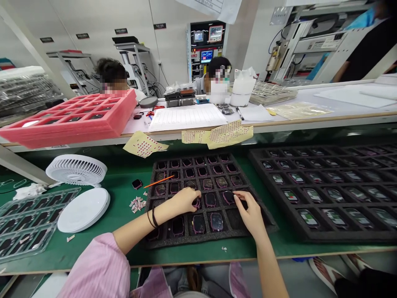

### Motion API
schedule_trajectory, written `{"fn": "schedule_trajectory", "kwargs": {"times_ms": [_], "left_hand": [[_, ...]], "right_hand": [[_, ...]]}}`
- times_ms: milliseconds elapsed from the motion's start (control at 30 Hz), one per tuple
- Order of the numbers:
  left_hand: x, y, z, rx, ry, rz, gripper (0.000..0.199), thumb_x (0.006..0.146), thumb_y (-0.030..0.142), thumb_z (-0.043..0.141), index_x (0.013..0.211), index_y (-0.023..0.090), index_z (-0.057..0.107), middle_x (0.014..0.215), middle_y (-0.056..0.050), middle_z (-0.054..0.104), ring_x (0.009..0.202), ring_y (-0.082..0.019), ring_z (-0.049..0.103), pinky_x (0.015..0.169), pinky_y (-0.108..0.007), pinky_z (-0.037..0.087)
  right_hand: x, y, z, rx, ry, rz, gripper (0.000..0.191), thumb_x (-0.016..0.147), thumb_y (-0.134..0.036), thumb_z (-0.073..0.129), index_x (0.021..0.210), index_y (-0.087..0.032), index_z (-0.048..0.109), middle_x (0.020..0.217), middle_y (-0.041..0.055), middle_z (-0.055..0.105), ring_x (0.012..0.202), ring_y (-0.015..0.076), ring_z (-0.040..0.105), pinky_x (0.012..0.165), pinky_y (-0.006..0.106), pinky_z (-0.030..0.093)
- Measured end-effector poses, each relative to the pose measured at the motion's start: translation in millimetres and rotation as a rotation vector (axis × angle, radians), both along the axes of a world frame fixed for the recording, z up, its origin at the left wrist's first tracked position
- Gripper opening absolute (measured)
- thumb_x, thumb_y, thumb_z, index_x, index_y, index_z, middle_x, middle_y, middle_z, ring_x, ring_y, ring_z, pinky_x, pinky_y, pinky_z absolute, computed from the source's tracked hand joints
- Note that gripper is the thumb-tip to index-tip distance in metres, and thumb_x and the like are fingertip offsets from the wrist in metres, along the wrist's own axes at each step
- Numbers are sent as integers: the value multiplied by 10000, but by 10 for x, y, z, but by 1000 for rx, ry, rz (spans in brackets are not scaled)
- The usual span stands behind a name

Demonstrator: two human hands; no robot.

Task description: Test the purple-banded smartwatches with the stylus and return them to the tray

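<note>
A black foam tray point(198, 239) with many square pockets lies on the green bench, most pockets holding a dark watch-like piece with a purple rim. My left hand point(185, 199) reaches into the middle of the tray, its fingers closed on the edge of one watch piece point(196, 203). Over the right side of the tray, my right hand point(249, 209) has its thumb and index finger at the rim of another watch piece point(228, 197), which sits slightly tilted in its pocket. An orange stick point(159, 181) rests across the tray's left edge.
Another foam tray point(310, 236) of devices stands at the right. Left are a white fan point(77, 169), a clear tray point(31, 219), paper scraps point(137, 204) and a loose watch piece point(137, 184). A shelf above holds a pink foam tray point(77, 128) and papers point(187, 118). People are beyond.
</note>
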State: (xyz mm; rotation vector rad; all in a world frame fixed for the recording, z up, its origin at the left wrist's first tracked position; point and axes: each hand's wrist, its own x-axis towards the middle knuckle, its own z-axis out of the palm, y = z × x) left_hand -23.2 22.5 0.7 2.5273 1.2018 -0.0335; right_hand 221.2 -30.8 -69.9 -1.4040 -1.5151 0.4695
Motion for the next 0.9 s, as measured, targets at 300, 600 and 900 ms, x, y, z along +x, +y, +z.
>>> {"fn": "schedule_trajectory", "kwargs": {"times_ms": [300, 600, 900], "left_hand": [[162, 78, 160, 46, 3, 31, 365, 690, 180, 706, 1052, 177, 658, 984, -82, 716, 931, -254, 665, 818, -308, 497], [111, 32, 71, 52, 116, 95, 277, 628, 159, 761, 884, 171, 655, 848, -78, 712, 818, -270, 684, 726, -324, 518], [-156, -42, -127, -28, -165, 27, 484, 671, 111, 680, 1139, 208, 605, 1121, -64, 667, 1078, -221, 597, 939, -305, 467]], "right_hand": [[7, -1, -3, -6, 8, 23, 216, 930, -384, 462, 967, -212, 587, 983, 89, 626, 922, 236, 611, 845, 402, 498], [13, -21, -5, -10, 6, 27, 233, 938, -399, 446, 977, -219, 589, 979, 90, 636, 918, 241, 628, 796, 372, 513], [19, -19, -7, -19, 3, 35, 210, 935, -379, 454, 984, -222, 584, 983, 85, 625, 925, 237, 619, 829, 382, 498]]}}
